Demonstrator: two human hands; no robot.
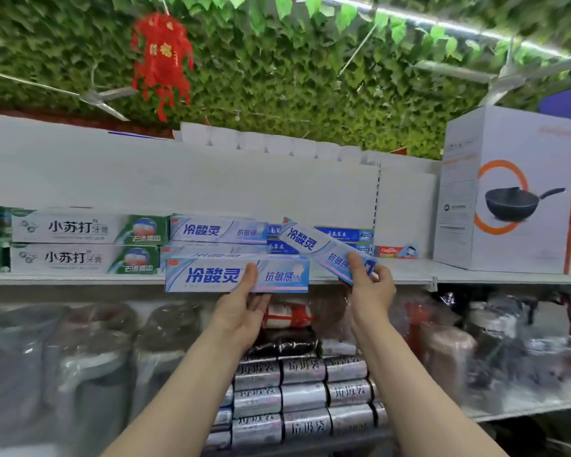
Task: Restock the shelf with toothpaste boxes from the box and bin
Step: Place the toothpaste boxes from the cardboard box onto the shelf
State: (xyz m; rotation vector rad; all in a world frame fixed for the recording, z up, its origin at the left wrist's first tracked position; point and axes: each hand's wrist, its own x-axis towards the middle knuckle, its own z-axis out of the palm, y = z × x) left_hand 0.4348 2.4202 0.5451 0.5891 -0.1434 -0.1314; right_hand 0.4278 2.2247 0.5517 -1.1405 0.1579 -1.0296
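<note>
Head view: left hand (241, 311) and right hand (371, 285) each hold 冷酸灵 boxes (211, 275).

We stood beneath a ceiling of green artificial leaves (277, 77), where a red hanging ornament (161, 61) dangled beside a grey ceiling fan (93, 95). A bright light strip (442, 24) ran overhead at the right. White back panels (178, 179) rose behind the store fixtures.

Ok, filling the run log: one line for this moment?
left hand: holds level toothpaste box | right hand: holds tilted toothpaste box | both at shelf edge
</note>
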